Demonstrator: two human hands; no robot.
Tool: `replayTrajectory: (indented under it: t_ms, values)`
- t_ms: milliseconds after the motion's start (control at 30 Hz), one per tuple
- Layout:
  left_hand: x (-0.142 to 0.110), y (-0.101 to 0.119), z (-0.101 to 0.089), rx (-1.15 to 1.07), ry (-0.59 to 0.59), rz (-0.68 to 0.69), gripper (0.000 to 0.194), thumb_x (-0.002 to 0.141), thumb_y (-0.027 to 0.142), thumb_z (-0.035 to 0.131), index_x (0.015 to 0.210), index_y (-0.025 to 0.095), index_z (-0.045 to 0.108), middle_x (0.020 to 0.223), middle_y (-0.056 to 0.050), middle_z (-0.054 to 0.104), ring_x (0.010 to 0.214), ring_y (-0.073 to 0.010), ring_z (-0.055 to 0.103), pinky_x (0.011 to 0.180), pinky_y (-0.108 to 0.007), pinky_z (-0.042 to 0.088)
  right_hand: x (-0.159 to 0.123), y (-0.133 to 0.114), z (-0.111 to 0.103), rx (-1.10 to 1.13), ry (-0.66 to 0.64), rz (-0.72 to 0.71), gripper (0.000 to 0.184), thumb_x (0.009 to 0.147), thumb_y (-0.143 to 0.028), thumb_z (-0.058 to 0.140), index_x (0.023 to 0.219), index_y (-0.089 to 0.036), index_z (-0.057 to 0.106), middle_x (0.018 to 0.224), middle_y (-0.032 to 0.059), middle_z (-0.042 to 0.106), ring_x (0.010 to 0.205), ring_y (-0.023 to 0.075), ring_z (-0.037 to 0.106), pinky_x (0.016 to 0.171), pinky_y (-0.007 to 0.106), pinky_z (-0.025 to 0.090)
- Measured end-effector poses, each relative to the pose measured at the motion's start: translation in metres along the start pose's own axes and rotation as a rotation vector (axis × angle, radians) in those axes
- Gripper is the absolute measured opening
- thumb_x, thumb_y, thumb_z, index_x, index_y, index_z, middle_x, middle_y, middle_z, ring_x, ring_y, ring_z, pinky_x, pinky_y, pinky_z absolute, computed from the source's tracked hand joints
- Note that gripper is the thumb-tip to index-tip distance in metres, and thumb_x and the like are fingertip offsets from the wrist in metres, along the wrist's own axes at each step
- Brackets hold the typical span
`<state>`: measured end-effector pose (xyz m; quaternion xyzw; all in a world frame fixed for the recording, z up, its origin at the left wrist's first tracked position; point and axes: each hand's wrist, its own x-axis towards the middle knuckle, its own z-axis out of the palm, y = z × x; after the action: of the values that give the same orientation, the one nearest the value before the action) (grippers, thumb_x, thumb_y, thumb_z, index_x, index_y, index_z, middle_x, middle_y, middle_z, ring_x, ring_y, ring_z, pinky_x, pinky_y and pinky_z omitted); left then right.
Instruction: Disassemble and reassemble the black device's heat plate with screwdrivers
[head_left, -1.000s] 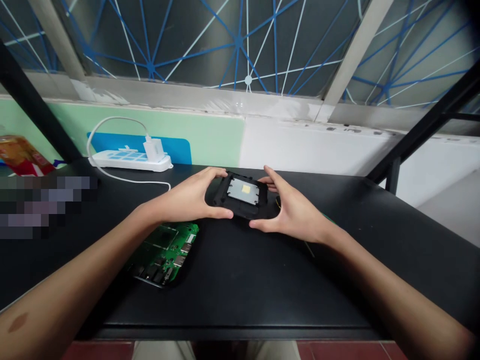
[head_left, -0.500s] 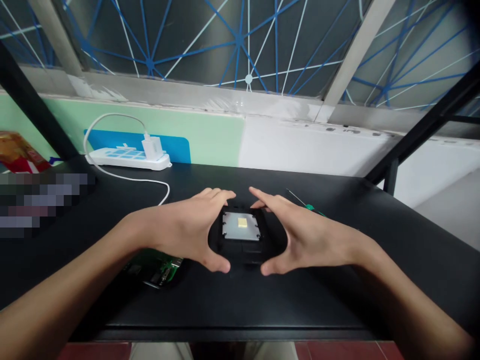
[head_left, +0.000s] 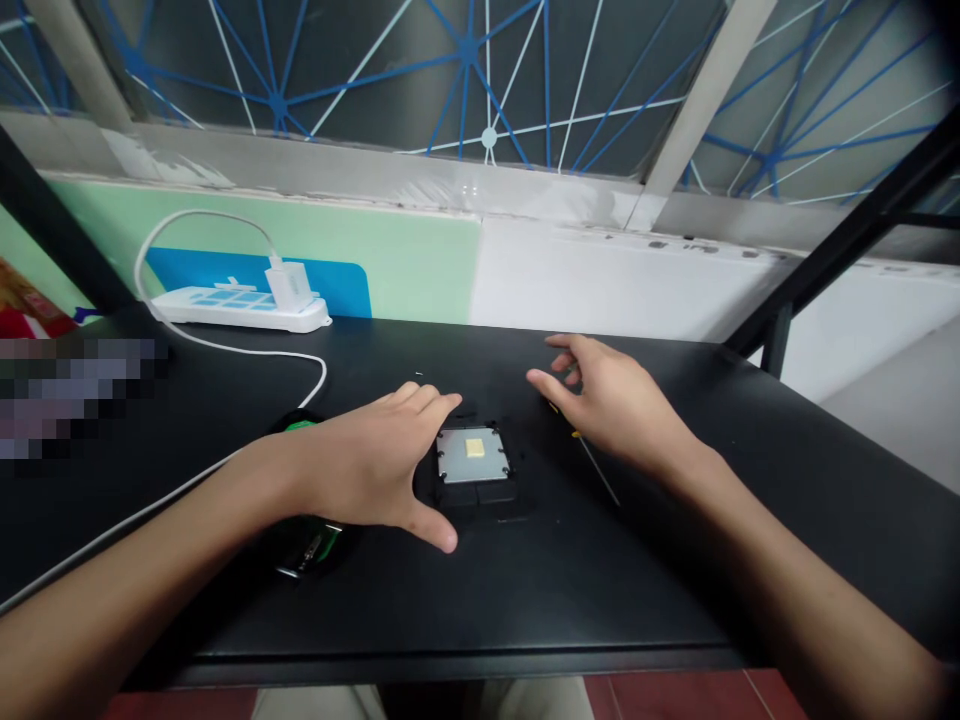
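A black case with a silver metal plate [head_left: 454,460] fixed in it lies on the desk; a pale yellow square pad [head_left: 475,448] sits on the plate. My left hand [head_left: 375,460] is open beside the case's left side, thumb and fingers apart. A green circuit board [head_left: 327,543] lies partly hidden beneath my left hand and wrist. To the right of the case, my right hand [head_left: 611,395] is open, its thumb apart from loosely bent fingers. Below it lies a thin-shafted tool [head_left: 598,472] like a screwdriver, with yellow bits near its upper end; the hand hides part of it.
A white power strip [head_left: 240,312] with a plugged-in charger [head_left: 288,285] stands at the back left. Its white cable [head_left: 247,350] runs across the desk under my left arm. Black metal frame posts [head_left: 795,285] rise at both sides. The desk's front edge [head_left: 450,668] is near me.
My right hand has moved away from the case, back and to the right, over the tool. My left hand stays by the case. The green-handled screwdriver is no longer visible.
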<state>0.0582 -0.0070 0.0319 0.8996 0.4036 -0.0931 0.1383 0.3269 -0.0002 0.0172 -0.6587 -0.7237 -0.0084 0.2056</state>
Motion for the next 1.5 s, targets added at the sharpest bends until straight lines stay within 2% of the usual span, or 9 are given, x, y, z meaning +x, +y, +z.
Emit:
replayTrajectory:
  t_ms: [167,333,400,533,633,833,1100,1333,1500]
  values:
    - [0.002,-0.004,0.004,-0.016,0.034,0.003,0.128,0.078,0.074,0.075,0.168,0.007,0.012,0.172,-0.026,0.020,0.160,-0.0465,0.014,0.127,-0.056,0.029,0.001,0.008,0.013,-0.207,-0.119,0.084,0.059,0.095,-0.052,0.056,0.138,-0.011,0.062,0.116,0.0225,0.072,0.103,0.0394,0.072,0.086,0.055,0.058]
    - [0.001,-0.009,0.009,-0.030,0.093,0.060,0.125,0.079,0.075,0.074,0.167,0.007,0.016,0.169,-0.025,0.028,0.159,-0.0444,0.021,0.126,-0.052,0.031,0.004,0.009,0.010,-0.151,-0.083,0.052,0.040,0.094,-0.034,0.061,0.128,-0.016,0.070,0.102,0.0142,0.075,0.089,0.0293,0.073,0.085,0.046,0.058]
    - [0.001,-0.010,0.010,-0.037,0.112,0.087,0.124,0.079,0.074,0.075,0.166,0.007,0.019,0.167,-0.024,0.033,0.158,-0.0436,0.024,0.125,-0.050,0.032,0.007,0.008,0.003,-0.071,0.056,0.065,0.042,0.096,-0.037,0.059,0.132,-0.018,0.066,0.101,0.0110,0.073,0.081,0.0229,0.071,0.084,0.043,0.059]
    - [0.002,-0.009,0.013,-0.075,0.118,0.148,0.127,0.075,0.075,0.078,0.166,0.009,0.020,0.163,-0.021,0.039,0.156,-0.0417,0.026,0.124,-0.048,0.034,0.004,-0.001,-0.005,0.440,0.591,-0.049,0.045,0.096,-0.043,0.062,0.137,-0.025,0.058,0.105,0.0047,0.065,0.062,0.0099,0.058,0.062,0.031,0.057]
    - [0.003,-0.009,0.016,-0.100,0.124,0.180,0.129,0.073,0.075,0.079,0.166,0.009,0.020,0.158,-0.020,0.043,0.151,-0.0384,0.033,0.122,-0.045,0.035,-0.003,-0.013,0.001,0.616,0.765,-0.208,0.041,0.094,-0.041,0.066,0.132,-0.027,0.058,0.112,0.0055,0.061,0.066,0.0097,0.057,0.056,0.028,0.056]
    - [0.003,-0.007,0.018,-0.089,0.160,0.216,0.127,0.072,0.075,0.080,0.164,0.007,0.024,0.151,-0.019,0.047,0.144,-0.0368,0.038,0.120,-0.043,0.035,-0.010,-0.031,0.016,0.673,0.815,-0.356,0.042,0.090,-0.049,0.071,0.126,-0.036,0.056,0.132,0.0069,0.055,0.111,0.0229,0.066,0.069,0.033,0.066]
    - [0.003,-0.005,0.018,-0.090,0.149,0.215,0.126,0.074,0.079,0.074,0.165,0.009,0.023,0.152,-0.019,0.046,0.147,-0.0408,0.034,0.120,-0.047,0.033,-0.010,-0.031,0.018,0.694,0.735,-0.358,0.042,0.090,-0.050,0.071,0.127,-0.040,0.053,0.134,0.0060,0.053,0.111,0.0249,0.067,0.070,0.039,0.067]
    - [0.003,-0.004,0.016,-0.079,0.143,0.210,0.128,0.073,0.080,0.074,0.165,0.007,0.023,0.150,-0.020,0.047,0.144,-0.0396,0.037,0.120,-0.046,0.034,-0.008,-0.033,0.017,0.720,0.806,-0.430,0.036,0.087,-0.040,0.077,0.118,-0.032,0.060,0.121,0.0063,0.054,0.109,0.0221,0.062,0.066,0.032,0.063]
    - [0.004,-0.005,0.018,-0.065,0.143,0.212,0.127,0.075,0.081,0.072,0.165,0.007,0.021,0.152,-0.020,0.046,0.146,-0.0387,0.034,0.122,-0.046,0.031,-0.007,-0.032,0.017,0.719,0.798,-0.409,0.040,0.087,-0.043,0.076,0.120,-0.033,0.057,0.127,0.0065,0.053,0.108,0.0215,0.062,0.064,0.032,0.064]
